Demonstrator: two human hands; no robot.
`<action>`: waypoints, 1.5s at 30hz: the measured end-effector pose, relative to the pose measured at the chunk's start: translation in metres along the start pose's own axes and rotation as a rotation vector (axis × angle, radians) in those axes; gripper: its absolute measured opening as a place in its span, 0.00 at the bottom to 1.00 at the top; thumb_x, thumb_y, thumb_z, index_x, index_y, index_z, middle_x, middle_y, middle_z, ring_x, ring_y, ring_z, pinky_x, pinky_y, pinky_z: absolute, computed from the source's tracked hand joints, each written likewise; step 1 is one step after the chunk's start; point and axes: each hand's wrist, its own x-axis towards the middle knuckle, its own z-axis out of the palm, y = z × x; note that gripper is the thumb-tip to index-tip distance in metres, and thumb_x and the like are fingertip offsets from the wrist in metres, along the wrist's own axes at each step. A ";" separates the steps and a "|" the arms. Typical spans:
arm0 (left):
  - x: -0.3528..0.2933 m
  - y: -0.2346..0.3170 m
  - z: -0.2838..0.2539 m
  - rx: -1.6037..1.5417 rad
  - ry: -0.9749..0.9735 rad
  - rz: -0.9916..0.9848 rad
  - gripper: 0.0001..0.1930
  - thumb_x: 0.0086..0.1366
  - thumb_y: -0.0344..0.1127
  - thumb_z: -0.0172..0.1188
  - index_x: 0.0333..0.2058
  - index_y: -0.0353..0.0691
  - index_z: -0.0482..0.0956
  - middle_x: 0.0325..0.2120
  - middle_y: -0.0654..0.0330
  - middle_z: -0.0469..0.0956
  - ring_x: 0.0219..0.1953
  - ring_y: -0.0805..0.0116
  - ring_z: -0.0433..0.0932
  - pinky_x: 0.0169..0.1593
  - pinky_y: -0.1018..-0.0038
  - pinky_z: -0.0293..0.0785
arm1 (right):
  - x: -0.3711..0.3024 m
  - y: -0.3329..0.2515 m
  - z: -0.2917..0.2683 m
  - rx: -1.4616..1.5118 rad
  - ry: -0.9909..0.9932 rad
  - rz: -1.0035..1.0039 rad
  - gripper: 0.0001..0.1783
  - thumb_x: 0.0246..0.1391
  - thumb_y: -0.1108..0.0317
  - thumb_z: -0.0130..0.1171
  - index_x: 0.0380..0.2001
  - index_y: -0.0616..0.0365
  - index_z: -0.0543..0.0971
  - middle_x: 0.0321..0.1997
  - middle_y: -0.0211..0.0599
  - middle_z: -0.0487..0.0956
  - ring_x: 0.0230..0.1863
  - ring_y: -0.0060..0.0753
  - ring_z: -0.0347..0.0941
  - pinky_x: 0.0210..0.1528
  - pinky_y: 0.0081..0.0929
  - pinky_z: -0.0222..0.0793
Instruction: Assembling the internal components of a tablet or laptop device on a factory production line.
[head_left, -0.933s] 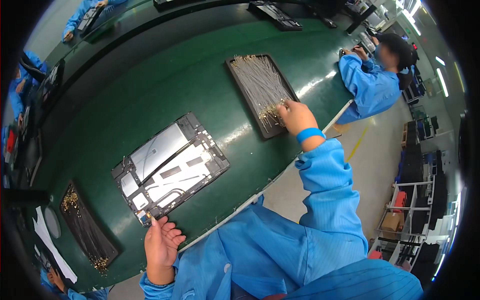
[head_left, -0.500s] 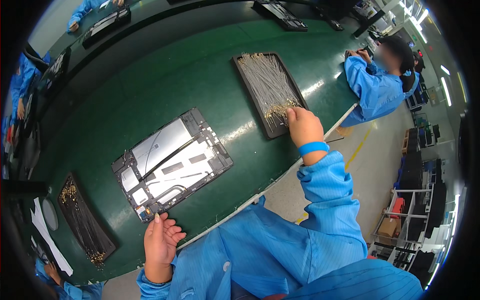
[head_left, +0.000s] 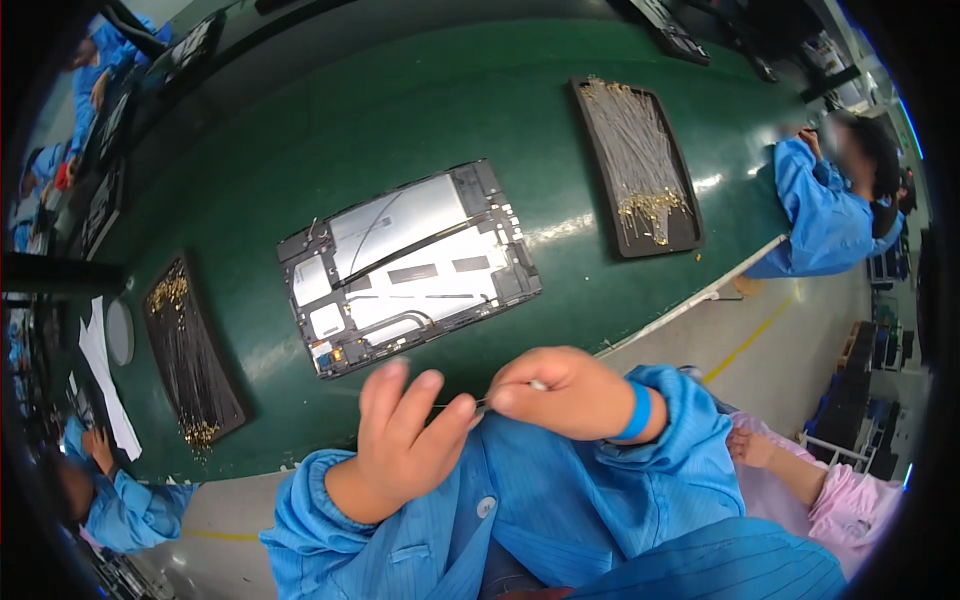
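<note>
In front of my body my right hand [head_left: 565, 392] pinches a thin grey cable [head_left: 485, 401] between thumb and bent fingers. The cable runs left to my left hand [head_left: 412, 440], whose index finger is bent over it; the thumb is hidden, while its other fingers are spread and slightly blurred. Just beyond my hands lies an opened tablet-like device [head_left: 410, 272], its silver battery plates and black frame facing up. Farther right, a black tray [head_left: 630, 246] holds a bundle of grey cables [head_left: 635, 140] with gold-coloured ends.
At the left stands another black tray [head_left: 232, 405] of dark cables [head_left: 195, 355]. White paper strips [head_left: 105, 375] and a round pale disc [head_left: 120, 332] lie beyond it. Co-workers in blue sit right [head_left: 835, 215] and lower left [head_left: 130, 510]; someone in pink [head_left: 800, 480] is close at my right.
My right hand has come from the grey-cable tray to my front with a cable. My left hand has left the device's corner and met it. The view has shifted; a person in pink now shows.
</note>
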 end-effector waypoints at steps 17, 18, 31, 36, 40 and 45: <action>0.010 -0.025 0.056 0.218 -0.172 -0.154 0.08 0.45 0.28 0.53 0.28 0.38 0.72 0.25 0.59 0.69 0.35 0.61 0.67 0.37 0.70 0.62 | 0.050 0.035 0.006 0.479 0.659 -0.060 0.21 0.53 0.61 0.45 0.43 0.66 0.60 0.30 0.35 0.72 0.25 0.19 0.64 0.28 0.15 0.62; 0.010 -0.025 0.056 0.213 -0.178 -0.160 0.08 0.45 0.28 0.53 0.28 0.38 0.72 0.25 0.59 0.69 0.36 0.61 0.67 0.38 0.69 0.61 | 0.051 0.045 0.007 0.364 0.698 -0.209 0.19 0.54 0.61 0.43 0.42 0.66 0.60 0.32 0.37 0.72 0.27 0.20 0.65 0.30 0.16 0.63; 0.018 -0.028 0.054 0.141 -0.256 -0.184 0.09 0.44 0.28 0.52 0.28 0.37 0.72 0.24 0.60 0.69 0.35 0.62 0.67 0.38 0.69 0.61 | 0.064 0.077 0.010 -0.056 0.696 -0.591 0.12 0.54 0.66 0.42 0.40 0.59 0.60 0.31 0.40 0.73 0.29 0.25 0.68 0.33 0.22 0.64; 0.017 -0.028 0.053 0.145 -0.267 -0.177 0.09 0.44 0.28 0.52 0.29 0.38 0.72 0.26 0.59 0.70 0.36 0.61 0.68 0.39 0.69 0.61 | 0.063 0.079 0.010 -0.060 0.694 -0.600 0.12 0.53 0.66 0.43 0.40 0.58 0.60 0.31 0.40 0.73 0.29 0.27 0.69 0.32 0.23 0.65; 0.016 -0.028 0.054 0.135 -0.267 -0.180 0.09 0.44 0.28 0.52 0.29 0.38 0.72 0.26 0.59 0.71 0.37 0.61 0.68 0.39 0.69 0.61 | 0.061 0.077 0.011 -0.092 0.670 -0.605 0.11 0.53 0.67 0.43 0.39 0.59 0.62 0.29 0.41 0.73 0.29 0.30 0.70 0.32 0.25 0.65; 0.018 -0.028 0.052 0.145 -0.266 -0.164 0.09 0.44 0.28 0.51 0.28 0.37 0.72 0.28 0.58 0.71 0.38 0.60 0.68 0.40 0.69 0.61 | 0.059 0.041 0.001 -0.366 0.473 -0.463 0.07 0.49 0.67 0.49 0.26 0.60 0.70 0.23 0.42 0.72 0.26 0.38 0.70 0.29 0.28 0.65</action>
